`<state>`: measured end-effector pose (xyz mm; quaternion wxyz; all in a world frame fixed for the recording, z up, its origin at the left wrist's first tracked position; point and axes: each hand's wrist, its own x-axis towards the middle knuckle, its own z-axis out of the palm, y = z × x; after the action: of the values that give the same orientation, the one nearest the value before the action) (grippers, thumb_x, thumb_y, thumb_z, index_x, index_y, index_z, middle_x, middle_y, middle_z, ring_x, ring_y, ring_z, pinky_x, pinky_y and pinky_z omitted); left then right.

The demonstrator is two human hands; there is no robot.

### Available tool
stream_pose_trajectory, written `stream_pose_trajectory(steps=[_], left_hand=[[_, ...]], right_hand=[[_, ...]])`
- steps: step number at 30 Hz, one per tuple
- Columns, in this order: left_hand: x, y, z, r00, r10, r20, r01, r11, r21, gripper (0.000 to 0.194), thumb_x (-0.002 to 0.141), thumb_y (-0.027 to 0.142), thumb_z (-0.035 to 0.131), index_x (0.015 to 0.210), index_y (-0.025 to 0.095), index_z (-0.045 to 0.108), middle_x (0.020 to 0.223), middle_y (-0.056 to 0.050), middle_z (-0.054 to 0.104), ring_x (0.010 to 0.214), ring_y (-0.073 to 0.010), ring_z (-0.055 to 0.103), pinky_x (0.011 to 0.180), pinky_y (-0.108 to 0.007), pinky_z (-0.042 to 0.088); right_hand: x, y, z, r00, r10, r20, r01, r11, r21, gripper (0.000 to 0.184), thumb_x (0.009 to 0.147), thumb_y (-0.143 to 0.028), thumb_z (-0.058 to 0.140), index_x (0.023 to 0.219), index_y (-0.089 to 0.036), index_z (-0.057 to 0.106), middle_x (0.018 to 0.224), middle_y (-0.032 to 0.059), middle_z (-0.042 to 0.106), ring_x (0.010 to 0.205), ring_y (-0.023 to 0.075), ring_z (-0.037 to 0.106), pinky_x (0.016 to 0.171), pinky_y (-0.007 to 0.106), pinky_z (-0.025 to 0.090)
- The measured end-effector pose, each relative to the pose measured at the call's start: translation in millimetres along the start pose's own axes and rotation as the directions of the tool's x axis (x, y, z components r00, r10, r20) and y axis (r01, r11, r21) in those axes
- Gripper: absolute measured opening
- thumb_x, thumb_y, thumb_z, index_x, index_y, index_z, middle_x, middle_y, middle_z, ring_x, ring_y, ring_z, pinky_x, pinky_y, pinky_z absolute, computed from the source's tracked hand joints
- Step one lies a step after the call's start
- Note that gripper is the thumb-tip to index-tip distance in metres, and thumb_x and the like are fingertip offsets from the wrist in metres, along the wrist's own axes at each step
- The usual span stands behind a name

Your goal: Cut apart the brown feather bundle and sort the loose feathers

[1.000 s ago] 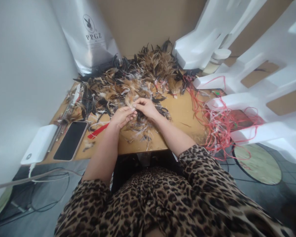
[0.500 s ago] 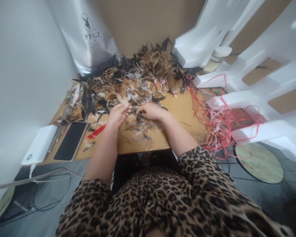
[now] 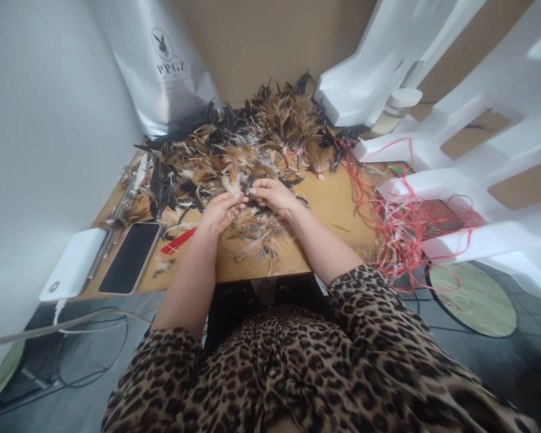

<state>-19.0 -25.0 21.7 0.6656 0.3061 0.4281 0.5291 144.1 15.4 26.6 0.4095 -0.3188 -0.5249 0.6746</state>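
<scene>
- The feather tuft (image 3: 231, 182) is pinched by the left hand (image 3: 223, 210), long axis forward, tips pointed away.
- Right hand (image 3: 273, 196): fingers narrowed; any hold cannot be told.

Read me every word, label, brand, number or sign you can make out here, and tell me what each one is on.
"PPGZ": on the silvery bag at the back left.
No words: a rabbit-head emblem in an oval, above those letters on the same bag.
Too small or blurred to read: the fine print under the letters, and the round mark on the white device beside the phone.
</scene>
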Motion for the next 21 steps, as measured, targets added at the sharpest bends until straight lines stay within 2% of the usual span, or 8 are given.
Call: stream_pose_trajectory(steps=[5, 10, 14, 18, 21], left_hand=[[-1, 0, 0.6, 0.993, -0.08, 0.081, 0.084, 0.996, -0.037, 0.005, 0.073, 0.005, 0.064, 0.076, 0.008, 0.066, 0.068, -0.006, 0.068, 0.05, -0.0044, 0.059, 0.042, -0.009, 0.042], [-1, 2, -1.2, 0.988, -0.144, 0.06, 0.147, 0.987, -0.061, 0.01, 0.078, 0.004, 0.057, 0.077, 0.008, 0.066, 0.066, -0.005, 0.067, 0.046, -0.0025, 0.055, 0.042, -0.008, 0.042], [-2, 4, -0.1, 0.986, -0.16, 0.048, 0.163, 0.984, -0.066, 0.008, 0.078, 0.004, 0.058, 0.075, 0.008, 0.065, 0.065, -0.005, 0.066, 0.045, -0.0019, 0.054, 0.042, -0.007, 0.042], [-3, 4, 1.7, 0.989, -0.145, 0.037, 0.147, 0.988, -0.051, 0.006, 0.075, 0.004, 0.063, 0.071, 0.008, 0.063, 0.062, -0.003, 0.063, 0.044, -0.0005, 0.051, 0.041, -0.007, 0.04], [-1, 2, 2.2, 0.999, -0.046, -0.005, 0.046, 0.999, 0.005, 0.008, 0.07, 0.008, 0.068, 0.066, 0.009, 0.061, 0.06, -0.002, 0.063, 0.044, -0.0005, 0.051, 0.042, -0.008, 0.039]], right_hand=[[0, 10, 11, 0.999, -0.031, -0.01, 0.031, 1.0, 0.007, 0.037, 0.056, -0.039, 0.075, 0.074, -0.015, 0.053, 0.053, -0.0067, 0.052, 0.044, 0.0036, 0.037, 0.044, 0.017, 0.025], [-3, 5, 10, 0.985, -0.173, 0.011, 0.174, 0.98, -0.102, 0.03, 0.062, -0.036, 0.072, 0.074, -0.014, 0.055, 0.059, -0.0057, 0.053, 0.053, 0.0053, 0.043, 0.053, 0.018, 0.032], [-3, 0, 7, 0.969, -0.244, 0.047, 0.248, 0.943, -0.22, 0.027, 0.061, -0.034, 0.071, 0.07, -0.013, 0.056, 0.066, -0.0029, 0.055, 0.062, 0.0075, 0.047, 0.064, 0.022, 0.038], [-1, 1, 7, 0.958, -0.283, 0.041, 0.282, 0.913, -0.293, 0.024, 0.063, -0.033, 0.069, 0.071, -0.014, 0.057, 0.068, -0.0023, 0.056, 0.065, 0.0087, 0.048, 0.066, 0.023, 0.039], [-2, 3, 8, 0.966, -0.26, 0.015, 0.253, 0.923, -0.289, 0.026, 0.063, -0.036, 0.069, 0.073, -0.015, 0.058, 0.067, -0.0027, 0.056, 0.064, 0.0084, 0.048, 0.063, 0.022, 0.039]])
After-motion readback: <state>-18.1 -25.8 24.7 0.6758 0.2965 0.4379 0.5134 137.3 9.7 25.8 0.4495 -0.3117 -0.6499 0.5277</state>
